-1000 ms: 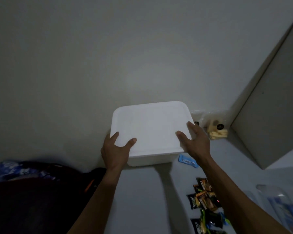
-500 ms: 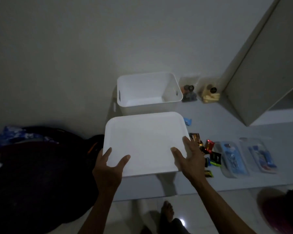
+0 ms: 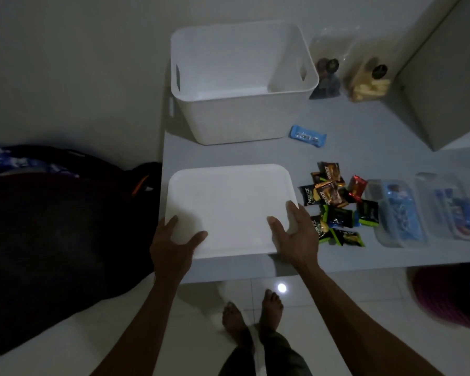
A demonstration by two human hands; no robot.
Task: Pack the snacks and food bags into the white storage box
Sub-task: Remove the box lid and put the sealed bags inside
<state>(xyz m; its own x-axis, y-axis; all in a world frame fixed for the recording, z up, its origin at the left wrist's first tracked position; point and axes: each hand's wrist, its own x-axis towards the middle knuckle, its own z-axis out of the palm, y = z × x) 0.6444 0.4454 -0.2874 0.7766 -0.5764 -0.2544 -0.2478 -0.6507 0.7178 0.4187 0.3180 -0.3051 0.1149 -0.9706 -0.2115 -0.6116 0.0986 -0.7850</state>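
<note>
**Lid lowered to the near edge of the table, box stands open**

Since half a second ago the white lid [image 3: 229, 210] has come lower and nearer to the table [image 3: 364, 126], and the view now looks more steeply down, so that two bare feet [image 3: 251, 313] show on the tiled floor below. One second ago this lid was on top of the box; now it is off.

Both hands hold the lid by its near corners. On the left hand [image 3: 171, 246] the thumb lies on the top face and the other fingers go along the left edge. On the right hand [image 3: 296, 234] the thumb is on top as well, and the fingers curl around the right edge. Whether the lid already rests on the table or is just above it, I cannot tell.

Behind the lid, against the wall, the white storage box [image 3: 242, 85] stands open and nothing is seen inside. A blue snack bar [image 3: 308, 135] lies just beside its right front corner. Two clear food bags [image 3: 349, 66] stand to the right of the box, near a grey panel [image 3: 445, 77]. A heap of small dark snack packets [image 3: 337, 204] lies just right of the lid, close to the right hand. Further right are two clear containers [image 3: 423, 210] with blue items inside. Left of the table lies a dark bag [image 3: 60, 240].
</note>
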